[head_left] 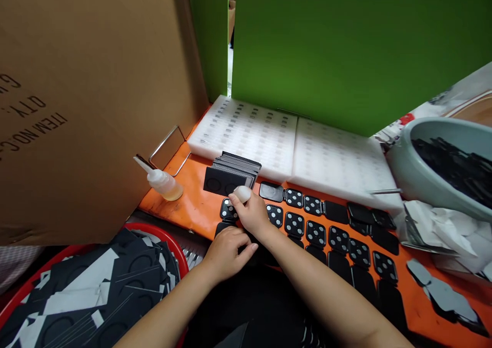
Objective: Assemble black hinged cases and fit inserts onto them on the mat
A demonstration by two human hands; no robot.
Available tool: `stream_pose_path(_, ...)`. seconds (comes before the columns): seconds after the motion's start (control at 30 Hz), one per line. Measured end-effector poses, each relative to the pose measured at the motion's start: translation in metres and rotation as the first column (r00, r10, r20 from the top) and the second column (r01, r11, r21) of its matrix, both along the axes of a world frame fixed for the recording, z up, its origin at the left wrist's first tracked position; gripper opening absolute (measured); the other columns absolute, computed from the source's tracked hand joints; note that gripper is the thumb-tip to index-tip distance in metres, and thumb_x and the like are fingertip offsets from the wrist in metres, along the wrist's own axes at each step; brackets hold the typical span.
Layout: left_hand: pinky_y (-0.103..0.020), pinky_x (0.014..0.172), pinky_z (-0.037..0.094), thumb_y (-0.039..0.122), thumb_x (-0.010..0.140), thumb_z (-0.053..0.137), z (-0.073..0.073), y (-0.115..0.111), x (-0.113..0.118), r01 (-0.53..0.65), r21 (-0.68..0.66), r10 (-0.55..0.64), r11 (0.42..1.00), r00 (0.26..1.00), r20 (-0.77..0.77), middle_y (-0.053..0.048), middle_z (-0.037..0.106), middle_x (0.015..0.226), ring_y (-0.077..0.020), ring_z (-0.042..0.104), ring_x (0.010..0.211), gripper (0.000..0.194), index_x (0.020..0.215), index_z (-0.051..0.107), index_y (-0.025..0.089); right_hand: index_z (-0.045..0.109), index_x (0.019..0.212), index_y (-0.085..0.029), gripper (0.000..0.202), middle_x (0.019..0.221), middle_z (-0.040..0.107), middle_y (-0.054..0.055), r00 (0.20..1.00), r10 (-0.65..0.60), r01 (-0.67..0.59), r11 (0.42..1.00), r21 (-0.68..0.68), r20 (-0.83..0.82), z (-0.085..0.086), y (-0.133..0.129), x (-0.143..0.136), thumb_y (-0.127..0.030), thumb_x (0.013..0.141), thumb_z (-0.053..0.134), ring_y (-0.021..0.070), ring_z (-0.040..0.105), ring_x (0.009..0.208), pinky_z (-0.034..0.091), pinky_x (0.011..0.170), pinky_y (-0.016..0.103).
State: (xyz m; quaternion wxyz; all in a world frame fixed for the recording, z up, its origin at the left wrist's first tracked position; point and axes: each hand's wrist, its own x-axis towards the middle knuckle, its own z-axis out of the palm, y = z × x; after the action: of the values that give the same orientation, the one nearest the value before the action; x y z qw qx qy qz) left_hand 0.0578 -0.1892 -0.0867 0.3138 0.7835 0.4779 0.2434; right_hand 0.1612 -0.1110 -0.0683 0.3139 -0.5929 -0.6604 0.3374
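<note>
Right hand (251, 212), fingers curled together, presses a dotted black square (229, 210) near the orange tabletop's (192, 209) left edge; left hand (226, 253), loosely curled, rests at the near edge. Red basin (169, 238) (left) holds black scraps; grey bowl (407, 168) holds black pieces.

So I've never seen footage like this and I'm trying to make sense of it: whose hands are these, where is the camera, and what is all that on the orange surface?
The one camera sits on a person's head, looking down at their own bare hands. The right hand, a white cap on one fingertip, presses on a black square piece with pale dots. The left hand rests beside it on the near edge. Rows of similar dotted black squares lie across the orange board. Behind them are a stack of black cards, a small squeeze bottle and white foam trays. A red bin of scraps sits at the left, a grey bowl at the right.
</note>
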Motion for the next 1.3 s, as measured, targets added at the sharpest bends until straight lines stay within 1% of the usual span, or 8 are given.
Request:
stream_pose_path(0.1, -0.029, 0.065, 0.040, 0.031, 0.087, 0.047, 0.001, 0.000, 0.000, 0.009, 0.001, -0.009, 1.000, 1.000, 0.004, -0.002, 0.060, 0.065, -0.0160, 0.054, 0.065, 0.027, 0.065, 0.058, 0.019, 0.059, 0.075, -0.019, 0.028, 0.062, 0.061, 0.000, 0.999, -0.033, 0.033, 0.999, 0.004, 0.019, -0.001, 0.003, 0.002, -0.047, 0.080, 0.053, 0.0156, 0.055, 0.059, 0.036, 0.057, 0.025)
stream_pose_path(0.23, -0.029, 0.065, 0.040, 0.031, 0.089, 0.044, 0.004, 0.002, 0.001, 0.025, -0.015, -0.025, 1.000, 1.000, 0.003, -0.002, 0.058, 0.065, -0.0154, 0.053, 0.065, 0.030, 0.064, 0.055, 0.019, 0.054, 0.069, -0.020, 0.032, 0.059, 0.057, -0.001, 0.927, -0.149, 0.112, 0.986, -0.125, -0.345, -0.003, 0.001, 0.013, -0.051, 0.078, 0.053, 0.0143, 0.052, 0.057, 0.038, 0.056, 0.024)
stream_pose_path(0.37, -0.028, 0.065, 0.041, 0.032, 0.090, 0.043, 0.005, 0.004, 0.001, 0.043, -0.042, -0.043, 0.998, 0.999, -0.006, -0.001, 0.058, 0.066, -0.0153, 0.054, 0.066, 0.031, 0.065, 0.054, 0.019, 0.051, 0.070, -0.020, 0.037, 0.054, 0.049, -0.004, 0.560, -0.438, 0.119, 0.883, -0.455, -0.703, 0.005, -0.006, 0.038, -0.056, 0.076, 0.055, 0.0114, 0.044, 0.048, 0.036, 0.047, 0.023)
stream_pose_path(0.5, -0.028, 0.064, 0.042, 0.033, 0.091, 0.042, 0.006, 0.006, 0.003, 0.059, -0.045, -0.060, 0.997, 0.998, -0.029, -0.001, 0.058, 0.065, -0.0151, 0.055, 0.066, 0.032, 0.065, 0.053, 0.019, 0.053, 0.072, -0.017, 0.036, 0.053, 0.045, -0.003, 0.166, -0.667, -0.101, 0.721, -0.685, -0.726, 0.020, -0.018, 0.081, -0.050, 0.083, 0.049, 0.0089, 0.041, 0.045, 0.037, 0.045, 0.020)
stream_pose_path(0.6, -0.027, 0.062, 0.042, 0.035, 0.091, 0.043, 0.007, 0.006, 0.005, 0.061, -0.014, -0.061, 0.998, 0.997, -0.044, 0.000, 0.057, 0.063, -0.0151, 0.055, 0.063, 0.032, 0.064, 0.052, 0.019, 0.054, 0.072, -0.015, 0.031, 0.056, 0.048, 0.000, 0.015, -0.721, -0.168, 0.681, -0.712, -0.693, 0.025, -0.032, 0.114, -0.038, 0.087, 0.042, 0.0091, 0.046, 0.048, 0.040, 0.047, 0.020)
stream_pose_path(0.83, -0.024, 0.059, 0.044, 0.037, 0.091, 0.043, 0.015, 0.003, 0.019, 0.085, 0.012, -0.085, 0.996, 0.996, 0.007, 0.000, 0.059, 0.065, -0.0146, 0.057, 0.062, 0.033, 0.063, 0.049, 0.020, 0.058, 0.078, -0.012, 0.021, 0.067, 0.060, 0.005, 0.035, -0.737, -0.124, 0.667, -0.735, -0.675, 0.020, -0.053, 0.159, -0.030, 0.087, 0.049, 0.0121, 0.058, 0.060, 0.044, 0.050, 0.020)
stream_pose_path(1.17, -0.026, 0.060, 0.047, 0.035, 0.091, 0.041, 0.030, 0.005, 0.044, 0.127, 0.007, -0.126, 0.992, 0.992, -0.005, -0.002, 0.061, 0.068, -0.0158, 0.059, 0.065, 0.032, 0.066, 0.055, 0.021, 0.059, 0.078, -0.016, 0.019, 0.063, 0.059, 0.001, 0.014, -0.707, 0.014, 0.707, -0.707, -0.707, 0.034, -0.048, 0.196, -0.030, 0.088, 0.049, 0.0075, 0.045, 0.044, 0.035, 0.037, 0.017)
stream_pose_path(1.3, -0.035, 0.079, 0.051, 0.033, 0.089, 0.045, 0.032, 0.023, 0.064, 0.153, 0.099, -0.142, 0.983, 0.984, -0.113, -0.005, 0.067, 0.093, -0.0208, 0.062, 0.089, 0.022, 0.090, 0.065, 0.022, 0.057, 0.070, -0.017, 0.009, 0.075, 0.067, 0.005, 0.092, -0.647, 0.163, 0.760, -0.629, -0.757, 0.029, -0.032, 0.202, -0.021, 0.075, 0.063, 0.0057, 0.044, 0.044, 0.033, 0.036, 0.016)
